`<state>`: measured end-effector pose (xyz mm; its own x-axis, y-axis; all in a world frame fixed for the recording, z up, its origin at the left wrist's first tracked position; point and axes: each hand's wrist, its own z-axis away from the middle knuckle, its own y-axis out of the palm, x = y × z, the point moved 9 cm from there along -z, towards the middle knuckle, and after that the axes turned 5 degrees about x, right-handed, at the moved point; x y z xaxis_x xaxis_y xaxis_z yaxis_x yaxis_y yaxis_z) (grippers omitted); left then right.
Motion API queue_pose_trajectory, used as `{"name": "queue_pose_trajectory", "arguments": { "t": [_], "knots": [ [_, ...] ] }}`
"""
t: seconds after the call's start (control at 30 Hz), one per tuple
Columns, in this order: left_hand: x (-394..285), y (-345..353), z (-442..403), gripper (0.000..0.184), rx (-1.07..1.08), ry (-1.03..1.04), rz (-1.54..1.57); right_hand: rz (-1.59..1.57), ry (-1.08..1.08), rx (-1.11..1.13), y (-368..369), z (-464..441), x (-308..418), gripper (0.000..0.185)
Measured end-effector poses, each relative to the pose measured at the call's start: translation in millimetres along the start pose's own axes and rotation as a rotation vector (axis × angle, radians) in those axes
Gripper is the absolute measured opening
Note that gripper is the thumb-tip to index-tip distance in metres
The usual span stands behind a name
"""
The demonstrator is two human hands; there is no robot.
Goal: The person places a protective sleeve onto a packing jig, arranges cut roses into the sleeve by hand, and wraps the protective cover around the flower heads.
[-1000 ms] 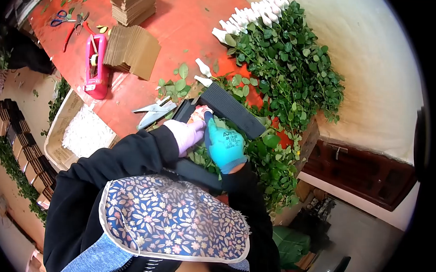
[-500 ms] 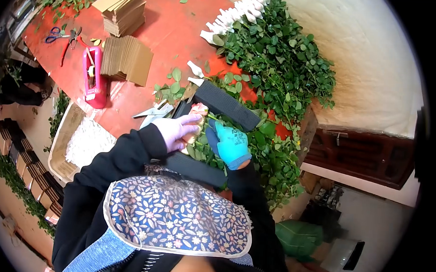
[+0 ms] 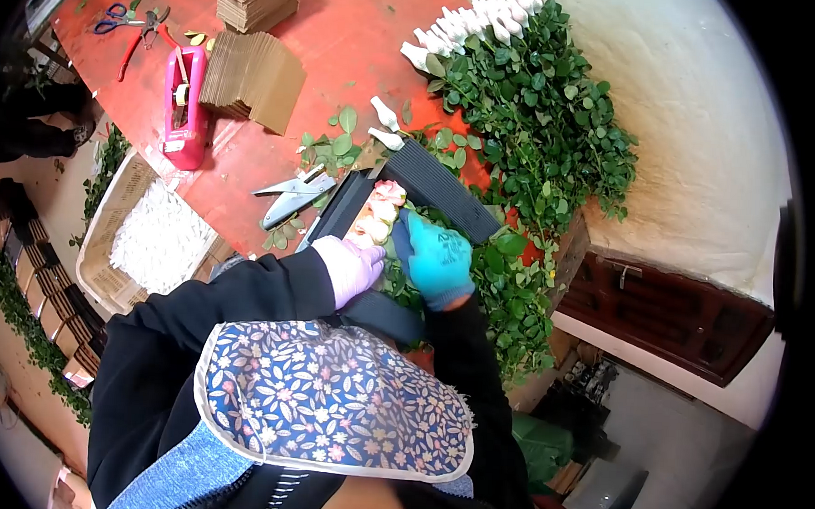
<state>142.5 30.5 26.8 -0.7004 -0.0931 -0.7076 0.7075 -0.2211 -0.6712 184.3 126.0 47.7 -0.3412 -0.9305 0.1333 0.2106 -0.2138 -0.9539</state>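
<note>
A row of pink and cream roses (image 3: 375, 219) lies in a black ribbed trough (image 3: 442, 194), their leafy stems running to the right. My left hand (image 3: 350, 268), in a lilac glove, is at the near end of the row, its fingers close together on a cream bloom. My right hand (image 3: 439, 263), in a teal glove with a dark blue palm, curls over the stems just right of the blooms. Its palm side and part of the stems are hidden. Silver shears (image 3: 296, 195) lie on the table left of the trough.
A large pile of stems with white-sleeved heads (image 3: 541, 115) covers the right side of the red table (image 3: 344, 33). Cardboard pieces (image 3: 251, 79), a pink tape dispenser (image 3: 186, 117) and red-handled pliers (image 3: 144, 38) lie left. A basket (image 3: 107, 260) holds white sleeves (image 3: 163, 235).
My left hand has slid down the row toward me, uncovering more pink and cream blooms. My right hand stays by the stems. The view has shifted slightly.
</note>
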Motion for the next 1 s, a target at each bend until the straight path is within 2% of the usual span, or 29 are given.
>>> {"name": "queue_pose_trajectory", "arguments": {
  "t": [0.07,0.17,0.2,0.3,0.4,0.47,0.63,0.73,0.8,0.83,0.9,0.93,0.97,1.0],
  "knots": [
    [8,-2,2,0.034,-0.076,-0.108,0.054,-0.046,-0.028,-0.073,-18,5,9,0.025],
    [14,-3,11,0.034,-0.124,-0.209,-0.013,-0.064,-0.05,0.043,-2,10,11,0.019],
    [13,-1,11,0.034,-0.066,-0.151,-0.044,-0.032,-0.091,0.037,12,9,9,0.018],
    [18,4,9,0.031,0.065,-0.158,0.007,-0.021,-0.146,0.014,32,2,7,0.016],
    [20,11,8,0.029,0.003,-0.049,0.022,-0.117,-0.111,0.005,38,-3,3,0.015],
    [20,13,6,0.028,0.044,-0.042,0.031,-0.204,-0.101,-0.078,33,-2,0,0.017],
    [20,16,5,0.026,0.101,-0.015,0.028,-0.305,-0.049,-0.024,43,-4,-8,0.019],
    [24,9,5,0.026,0.084,0.009,-0.024,-0.274,-0.061,-0.004,35,-7,-5,0.017],
    [14,-17,7,0.024,-0.159,0.261,-0.005,-0.24,-0.09,0.062,38,-8,-4,0.016],
    [11,-20,5,0.024,-0.13,0.286,-0.029,-0.256,-0.059,0.032,37,-8,-6,0.016],
    [12,-37,-1,0.025,-0.204,0.212,0.032,-0.228,0.007,0.132,45,-6,-9,0.015],
    [12,-33,-6,0.029,-0.146,0.176,-0.047,-0.223,0.032,0.152,41,-5,-8,0.016],
    [11,-28,-8,0.034,-0.145,0.197,-0.067,-0.245,0.06,0.123,36,-2,-11,0.016],
    [13,-22,-11,0.036,-0.129,0.2,-0.06,-0.252,0.0,0.076,30,1,-8,0.016]
  ]
}}
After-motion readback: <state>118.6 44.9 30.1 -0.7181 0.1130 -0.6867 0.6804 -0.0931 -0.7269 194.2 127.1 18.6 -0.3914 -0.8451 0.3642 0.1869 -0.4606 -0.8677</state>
